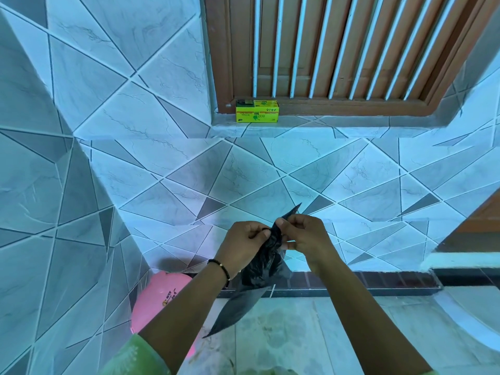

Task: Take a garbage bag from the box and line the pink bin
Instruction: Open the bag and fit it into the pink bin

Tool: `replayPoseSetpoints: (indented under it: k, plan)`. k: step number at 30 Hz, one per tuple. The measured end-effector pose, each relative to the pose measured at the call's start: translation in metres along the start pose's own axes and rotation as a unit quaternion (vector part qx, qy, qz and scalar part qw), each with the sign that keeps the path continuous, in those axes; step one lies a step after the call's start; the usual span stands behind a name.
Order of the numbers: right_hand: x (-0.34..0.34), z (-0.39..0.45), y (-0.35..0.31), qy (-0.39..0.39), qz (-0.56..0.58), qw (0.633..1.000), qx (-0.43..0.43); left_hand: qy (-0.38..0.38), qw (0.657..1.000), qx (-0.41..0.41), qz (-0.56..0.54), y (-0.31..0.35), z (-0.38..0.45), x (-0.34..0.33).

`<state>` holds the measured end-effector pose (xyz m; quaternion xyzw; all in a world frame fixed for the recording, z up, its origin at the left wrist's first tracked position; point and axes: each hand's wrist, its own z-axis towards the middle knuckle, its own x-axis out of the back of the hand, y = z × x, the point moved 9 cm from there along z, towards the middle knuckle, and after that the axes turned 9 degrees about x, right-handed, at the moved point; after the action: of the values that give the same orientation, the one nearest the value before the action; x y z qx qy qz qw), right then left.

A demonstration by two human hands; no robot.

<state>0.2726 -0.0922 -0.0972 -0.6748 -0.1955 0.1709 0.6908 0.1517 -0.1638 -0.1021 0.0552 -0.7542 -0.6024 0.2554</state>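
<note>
A tiled wall (167,109) of grey and pale angular tiles fills most of the view, bending into a corner at the left; its upper right holds a brown wooden window frame (351,50) with white bars, cut off by the top edge. Below lies a pale tiled floor (311,334), edged by a dark strip along the wall's foot. The pink bin (159,296) stands in the corner at lower left, partly hidden behind the left forearm, so its opening cannot be made out. The black garbage bag (259,269), crumpled and still mostly folded, hangs between both hands in front of the wall, its lower tip pointing down toward the floor. The left hand (243,239) pinches the bag's upper part with curled fingers; the right hand (300,234) pinches it just beside, thumb and fingers closed on the plastic. The yellow-green box (257,111) sits on the window ledge (324,121), well apart from the hands; its print is too small to read. A beaded bracelet (220,267) circles the left wrist.
</note>
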Motion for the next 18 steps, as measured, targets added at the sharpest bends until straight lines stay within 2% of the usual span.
replayPoseSetpoints:
  k: [5, 13, 18]
  plan:
    - [-0.006, -0.005, 0.002, -0.029, -0.031, 0.999, -0.010, 0.017, 0.995, 0.035, -0.090, -0.008, 0.000, 0.004]
    - [0.000, -0.002, 0.004, -0.019, -0.075, 0.997, -0.003, 0.006, 0.995, 0.047, -0.090, -0.015, -0.001, 0.006]
    - [0.004, -0.001, 0.003, -0.034, -0.090, 0.995, 0.001, 0.019, 0.998, 0.041, -0.040, -0.012, -0.005, 0.017]
